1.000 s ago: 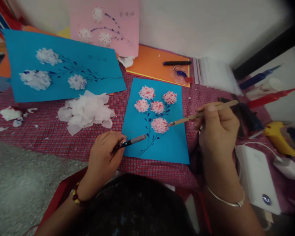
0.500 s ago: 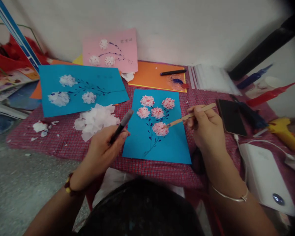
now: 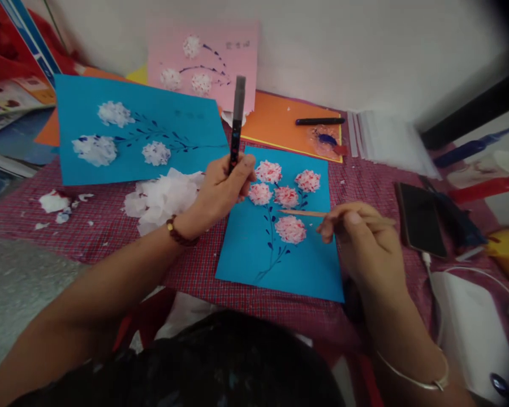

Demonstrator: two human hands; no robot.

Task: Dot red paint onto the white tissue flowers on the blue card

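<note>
My left hand [image 3: 227,183] is closed round a dark marker pen [image 3: 237,121] with a grey cap, held upright near the left edge of a blue sheet [image 3: 244,254]. Between the thumb and fingers of my right hand [image 3: 367,243] is a flat wooden craft stick [image 3: 303,213]. Its tip hovers over the sheet, just above the lowest red-and-white paper flower [image 3: 290,229]. Several such flowers sit on the sheet, joined by painted dark stems and leaves. To the left lies a pile of white tissue paper pieces [image 3: 163,195], partly hidden by my left wrist.
Behind stand a second blue sheet [image 3: 144,93] with white flowers and a pink sheet [image 3: 161,45]. A black pen [image 3: 320,121] lies on an orange sheet [image 3: 275,116]. On the right are a phone [image 3: 421,220], a white power bank [image 3: 470,322] and a yellow glue gun [image 3: 507,251].
My left hand has moved up and right, tipping the marker more upright. The craft stick's tip has lifted off the lowest flower and now lies more level. The view has shifted a little.
</note>
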